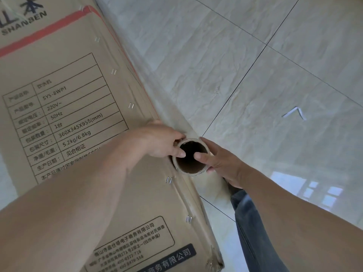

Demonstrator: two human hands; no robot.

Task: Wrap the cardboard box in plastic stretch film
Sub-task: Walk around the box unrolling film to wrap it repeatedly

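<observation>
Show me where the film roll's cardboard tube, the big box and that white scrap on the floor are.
cardboard tube [177, 166]: head view, lower left rim of its open end.
cardboard box [82, 61]: head view, printed top face.
white scrap [294, 111]: head view, its bend, on the tiled floor.

- The single head view looks steeply down from above the person's own forearms, tilted so floor joints run diagonally.
- It sits close: the left hand [161, 142] and right hand [220, 161] meet just below centre.
- The cardboard box [68, 95] fills nine to eleven o'clock; the tiled floor [255, 65] fills one to three.
</observation>
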